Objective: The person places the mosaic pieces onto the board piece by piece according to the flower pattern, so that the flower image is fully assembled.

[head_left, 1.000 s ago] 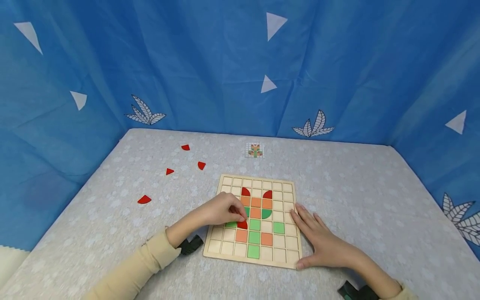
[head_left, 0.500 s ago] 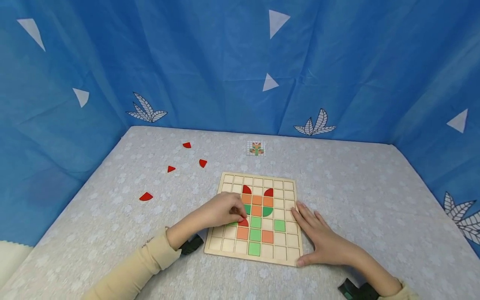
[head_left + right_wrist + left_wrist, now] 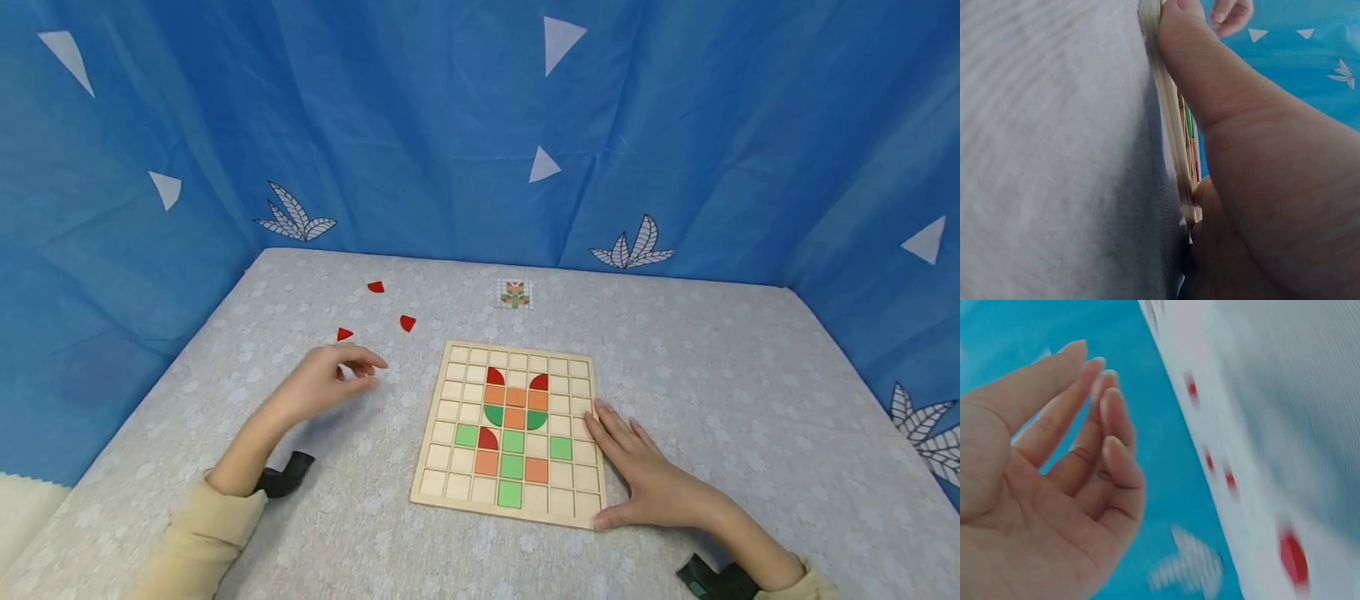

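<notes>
My left hand (image 3: 322, 387) hovers over the cloth left of the board, fingers loosely bent and nothing between them. Three red quarter-circle pieces (image 3: 407, 322) lie beyond it in the head view. The left wrist view has another red piece (image 3: 1294, 557), blurred, which the hand hides from the head camera. A wooden grid board (image 3: 435, 482) bears red, orange and green pieces. One red quarter piece (image 3: 487, 438) sits in a cell between a green square (image 3: 467, 435) and another green square (image 3: 513, 442). My right hand (image 3: 648, 479) rests along the board's right edge, fingers extended.
A small pattern card (image 3: 514, 294) lies behind the board on the patterned tablecloth (image 3: 697, 367). Blue curtain (image 3: 450, 125) walls enclose the back and both sides. Dark straps (image 3: 285, 475) show at both wrists.
My left hand has let go of the red quarter piece in its cell and moved left, off the board, towards the loose red pieces. The right hand stays on the board's edge.
</notes>
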Tool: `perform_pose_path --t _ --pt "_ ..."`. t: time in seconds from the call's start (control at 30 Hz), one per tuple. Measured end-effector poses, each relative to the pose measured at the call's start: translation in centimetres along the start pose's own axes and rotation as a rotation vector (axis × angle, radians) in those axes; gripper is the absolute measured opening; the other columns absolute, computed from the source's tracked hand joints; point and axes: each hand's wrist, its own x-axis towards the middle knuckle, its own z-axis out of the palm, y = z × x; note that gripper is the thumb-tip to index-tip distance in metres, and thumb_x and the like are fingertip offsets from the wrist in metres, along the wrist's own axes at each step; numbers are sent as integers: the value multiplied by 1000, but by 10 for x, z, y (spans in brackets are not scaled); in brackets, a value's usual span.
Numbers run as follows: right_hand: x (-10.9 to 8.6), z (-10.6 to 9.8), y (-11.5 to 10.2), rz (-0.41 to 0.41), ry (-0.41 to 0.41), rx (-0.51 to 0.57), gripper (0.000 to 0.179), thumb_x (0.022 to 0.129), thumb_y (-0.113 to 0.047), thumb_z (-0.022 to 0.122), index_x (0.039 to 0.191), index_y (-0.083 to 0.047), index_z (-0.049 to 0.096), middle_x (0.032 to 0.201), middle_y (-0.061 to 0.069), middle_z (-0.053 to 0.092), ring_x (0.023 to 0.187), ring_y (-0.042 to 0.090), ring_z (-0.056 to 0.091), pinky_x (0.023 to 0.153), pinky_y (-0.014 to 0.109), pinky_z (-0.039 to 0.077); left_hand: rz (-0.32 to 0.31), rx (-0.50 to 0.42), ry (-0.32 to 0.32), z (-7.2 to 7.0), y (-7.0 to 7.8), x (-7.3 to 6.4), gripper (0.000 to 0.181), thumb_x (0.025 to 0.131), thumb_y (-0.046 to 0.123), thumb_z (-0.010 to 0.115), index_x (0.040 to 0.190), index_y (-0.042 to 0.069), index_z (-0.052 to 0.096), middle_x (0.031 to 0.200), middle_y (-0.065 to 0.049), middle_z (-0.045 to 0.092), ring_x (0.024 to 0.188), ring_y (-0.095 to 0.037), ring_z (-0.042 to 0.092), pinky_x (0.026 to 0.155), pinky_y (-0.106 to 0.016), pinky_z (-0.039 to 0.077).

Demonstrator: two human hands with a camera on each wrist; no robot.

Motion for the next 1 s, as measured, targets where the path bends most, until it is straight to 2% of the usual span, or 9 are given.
perform_pose_path --t 0.1,0.17,0.27,0.37,0.5,0.77,1.0 --pt "0 0 0 -4 7 -5 119 67 -62 72 150 -6 7 154 17 -4 139 32 -2 104 27 -14 -116 53 25 -26 -25 -16 21 85 4 68 105 -2 67 87 -4 63 80 -22 56 64 -35 46" --pt "0 0 1 -12 15 -8 119 67 -61 72 150 -6 7 153 18 -3 139 31 -2 103 25 -14 -198 84 24 -38 -40 -24 25 85 8 68 107 -4 65 88 -7 62 82 -26 56 65 -37 46" --pt "1 0 1 -20 20 -11 119 67 -61 73 150 -6 8 153 18 -2 139 30 -1 102 23 -15 -307 105 5 -47 -60 -34 31 85 14 70 108 -6 64 89 -9 61 82 -27 55 65 -37 46" --pt "1 0 2 -21 17 -15 119 68 -61 72 150 -6 8 153 18 -2 139 30 -2 102 22 -15 -361 85 -19 -50 -72 -39 35 84 19 71 106 -6 63 87 -7 59 78 -24 53 64 -34 45" --pt "2 0 2 -14 16 -28 120 67 -63 72 150 -6 8 154 18 -2 139 31 -1 103 25 -14 -349 66 -33 -48 -80 -41 33 81 22 75 99 -3 64 83 -5 55 74 -20 49 63 -34 41" --pt "3 -4 0 3 -8 -9 120 67 -62 72 150 -4 7 153 18 -4 139 32 -3 106 34 -11 -327 92 -19 -46 -82 -40 24 79 17 77 90 1 62 80 -4 54 72 -20 47 61 -33 40" --pt "2 -3 0 6 -8 2 120 67 -62 73 150 -4 8 153 18 -4 139 32 -3 105 32 -12 -242 143 0 -41 -78 -35 19 78 10 76 86 4 61 77 -2 58 69 -19 51 61 -34 42"
